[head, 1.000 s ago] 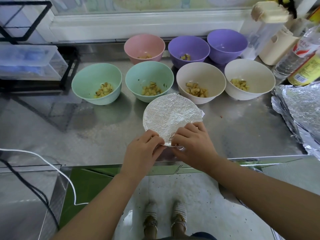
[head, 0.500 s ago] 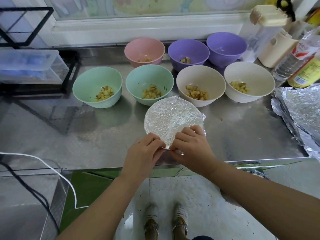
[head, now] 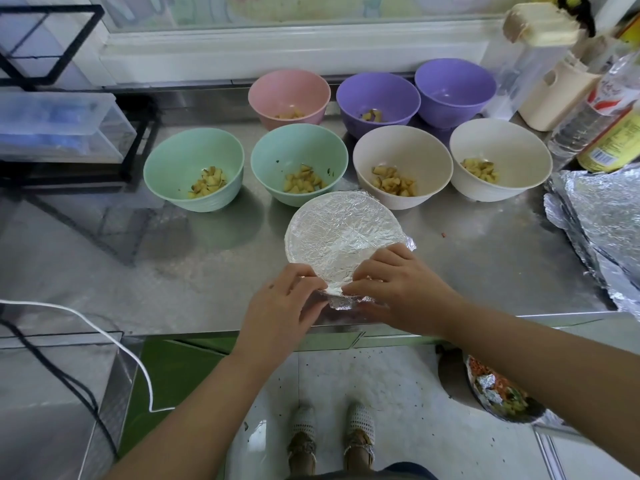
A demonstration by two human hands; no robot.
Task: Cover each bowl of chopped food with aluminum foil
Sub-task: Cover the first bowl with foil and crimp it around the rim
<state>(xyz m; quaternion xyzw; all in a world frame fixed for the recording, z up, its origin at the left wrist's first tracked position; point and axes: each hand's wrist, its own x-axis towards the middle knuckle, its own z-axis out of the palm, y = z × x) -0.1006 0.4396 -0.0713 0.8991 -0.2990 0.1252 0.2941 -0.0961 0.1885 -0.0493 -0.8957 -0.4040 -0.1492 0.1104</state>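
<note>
Both the left hand [head: 284,306] and right hand [head: 398,289] are pinching the near rim of the foil-covered bowl [head: 343,233] by the near edge of the counter [head: 173,278], seemingly tucking slack under, needing snug crimping.

Stainless steel counter [head: 485,271]. Left rear: clear plastic box [head: 59,126], blue contents. Right rear, close together: cream-lidded clear canister [head: 533,26], cream jug [head: 554,95], red-labelled clear bottle [head: 595,109], yellow-labelled bottle [head: 613,143]. Lower left: white cable [head: 150,393], black cable [head: 69,382]. On the floor, lower right: pan of scraps [head: 498,389].
</note>
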